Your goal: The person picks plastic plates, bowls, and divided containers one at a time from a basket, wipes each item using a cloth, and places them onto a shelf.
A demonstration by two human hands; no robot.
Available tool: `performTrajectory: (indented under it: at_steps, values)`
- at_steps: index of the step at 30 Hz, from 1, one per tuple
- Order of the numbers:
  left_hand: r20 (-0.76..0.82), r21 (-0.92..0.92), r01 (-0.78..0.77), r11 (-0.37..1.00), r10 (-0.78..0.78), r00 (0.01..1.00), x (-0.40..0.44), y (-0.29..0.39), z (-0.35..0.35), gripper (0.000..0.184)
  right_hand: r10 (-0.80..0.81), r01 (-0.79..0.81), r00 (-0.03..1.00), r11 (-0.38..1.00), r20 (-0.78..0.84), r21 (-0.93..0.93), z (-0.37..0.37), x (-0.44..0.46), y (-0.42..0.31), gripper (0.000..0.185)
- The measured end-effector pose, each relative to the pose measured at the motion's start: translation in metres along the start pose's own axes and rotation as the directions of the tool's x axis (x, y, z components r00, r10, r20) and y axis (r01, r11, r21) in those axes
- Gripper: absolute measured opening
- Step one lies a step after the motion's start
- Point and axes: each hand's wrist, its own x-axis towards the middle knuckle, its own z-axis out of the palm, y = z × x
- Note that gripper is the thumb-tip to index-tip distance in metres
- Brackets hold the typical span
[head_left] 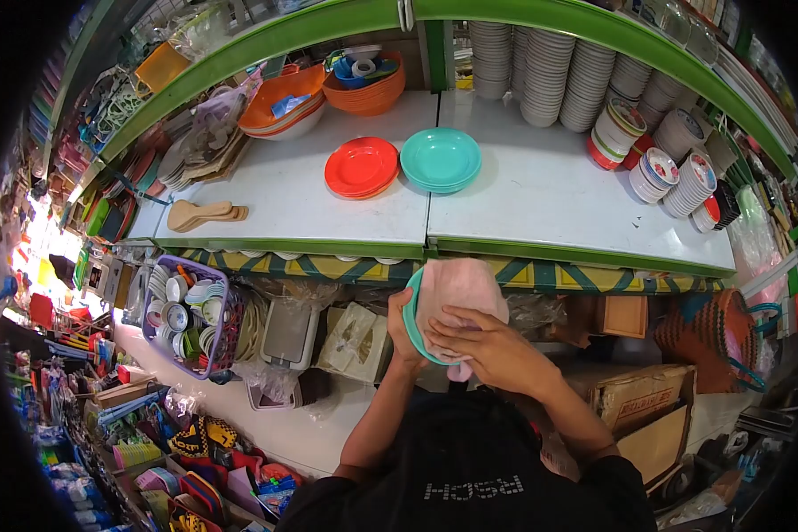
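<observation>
My left hand grips the left rim of a turquoise plate, held in front of my chest below the shelf edge. A pale pink cloth covers most of that plate, so its face is largely hidden. My right hand lies over the cloth, its fingers pressing it against the plate. Above on the white shelf, a small stack of turquoise plates sits beside a stack of red plates.
Orange bowls and wooden paddles stand on the shelf's left part. Tall stacks of white bowls line its right rear. Below are a purple basket of dishes, a cardboard box and a woven bag.
</observation>
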Motion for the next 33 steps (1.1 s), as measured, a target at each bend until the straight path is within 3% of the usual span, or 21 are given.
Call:
performTrajectory:
  at_steps: [6, 9, 13, 14, 15, 17, 20, 23, 25, 27, 28, 29, 30, 33]
  values:
    - [0.022, 0.039, 0.078, 0.996, -0.079, 0.997, -0.003, -0.005, 0.003, 0.072, -0.086, 0.123, 0.979, 0.973, 0.185, -0.196, -0.025, -0.022, 0.01, 0.052]
    - [-0.012, 0.05, 0.065, 0.997, -0.064, 0.998, -0.001, -0.015, -0.005, 0.071, 0.045, -0.025, 0.973, 0.995, 0.228, -0.092, -0.041, -0.033, 0.013, 0.051]
    - [-0.055, 0.091, 0.004, 0.996, 0.001, 0.998, -0.001, -0.018, -0.009, 0.071, 0.18, -0.173, 0.984, 0.941, 0.003, 0.289, -0.061, -0.042, 0.012, 0.047]
    - [-0.069, 0.102, -0.009, 0.995, 0.016, 0.998, -0.002, -0.017, -0.01, 0.071, 0.355, -0.325, 0.935, 0.849, 0.005, 0.415, -0.066, -0.052, 0.015, 0.037]
    - [-0.066, 0.089, 0.001, 0.996, 0.005, 0.998, -0.003, -0.017, -0.014, 0.07, 0.457, -0.324, 0.878, 0.786, -0.142, 0.526, -0.061, -0.06, 0.022, 0.035]
    - [-0.061, 0.063, 0.022, 0.998, -0.018, 0.998, -0.003, -0.02, -0.024, 0.07, 0.656, -0.241, 0.659, 0.648, -0.368, 0.722, -0.044, -0.068, 0.04, 0.031]
    - [-0.122, -0.026, 0.116, 0.993, -0.118, 0.985, -0.005, -0.029, -0.018, 0.068, 0.683, -0.234, 0.433, 0.716, -0.589, 0.658, -0.038, -0.056, 0.04, 0.029]
    - [-0.11, -0.013, 0.163, 0.986, -0.164, 0.98, -0.001, -0.048, -0.011, 0.062, 0.716, -0.419, 0.458, 0.697, -0.528, 0.581, -0.016, -0.034, 0.023, 0.029]
    - [-0.169, -0.02, 0.113, 0.993, -0.115, 0.979, 0.003, -0.063, -0.003, 0.057, 0.54, -0.448, 0.629, 0.84, -0.559, 0.307, 0.005, -0.016, 0.017, 0.037]
    - [-0.23, -0.026, 0.06, 0.998, -0.064, 0.971, 0.005, -0.074, 0.002, 0.053, 0.366, -0.359, 0.791, 0.926, -0.491, 0.113, 0.029, -0.003, 0.01, 0.052]
    - [-0.096, -0.093, 0.046, 0.995, -0.055, 0.994, 0.008, -0.073, -0.008, 0.052, 0.332, -0.313, 0.822, 0.942, -0.464, 0.12, 0.039, 0.0, 0.009, 0.054]
    - [-0.263, -0.099, 0.098, 0.99, -0.121, 0.957, 0.009, -0.077, -0.013, 0.057, 0.295, -0.266, 0.85, 0.956, -0.436, 0.127, 0.047, 0.002, 0.008, 0.057]
    - [-0.296, -0.11, 0.104, 0.988, -0.133, 0.946, 0.011, -0.073, -0.013, 0.057, 0.282, -0.23, 0.869, 0.958, -0.405, 0.173, 0.047, 0.005, 0.001, 0.056]
    - [-0.242, -0.124, 0.126, 0.984, -0.154, 0.958, 0.012, -0.068, -0.027, 0.057, 0.168, -0.133, 0.932, 0.983, -0.321, 0.129, 0.052, 0.007, -0.012, 0.058]
